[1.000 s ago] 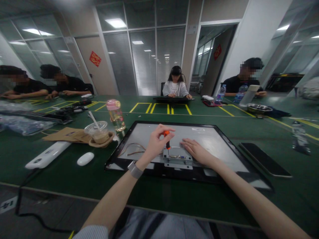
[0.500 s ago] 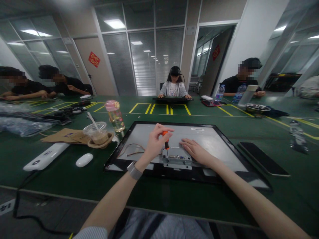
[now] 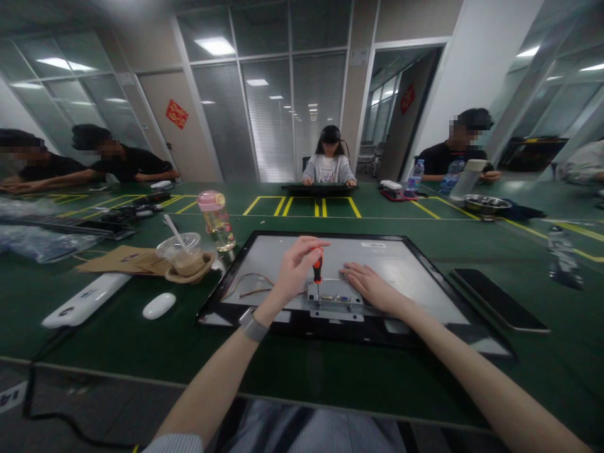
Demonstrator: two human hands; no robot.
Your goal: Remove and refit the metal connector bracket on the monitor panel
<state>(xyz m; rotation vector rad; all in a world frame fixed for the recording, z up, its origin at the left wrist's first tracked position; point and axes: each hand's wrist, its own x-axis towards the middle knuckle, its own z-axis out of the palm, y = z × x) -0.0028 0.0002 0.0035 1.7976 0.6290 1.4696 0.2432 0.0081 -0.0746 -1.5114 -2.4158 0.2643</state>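
Orange and black, a slim upright screwdriver (image 3: 318, 267) stands over the left end of a silver metal box with a row of ports (image 3: 336, 301), its thin shaft reaching down to the box; from where I stand I can't tell whether the tip sits in a screw. The person's left hand (image 3: 293, 267) grasps the handle near its top, thumb and fingers around it, a grey-banded watch (image 3: 253, 324) on the wrist. The right hand (image 3: 372, 288) grips nothing: it lies palm down, fingers stretched out, on a wide grey panel with a black frame (image 3: 401, 267), just beside the box. Thin coloured wires (image 3: 255, 286) lie on the panel, left of the box. The panel rests on a green table (image 3: 283, 374), between a rounded white mouse (image 3: 159, 306) and a flat black phone-like slab (image 3: 500, 299).
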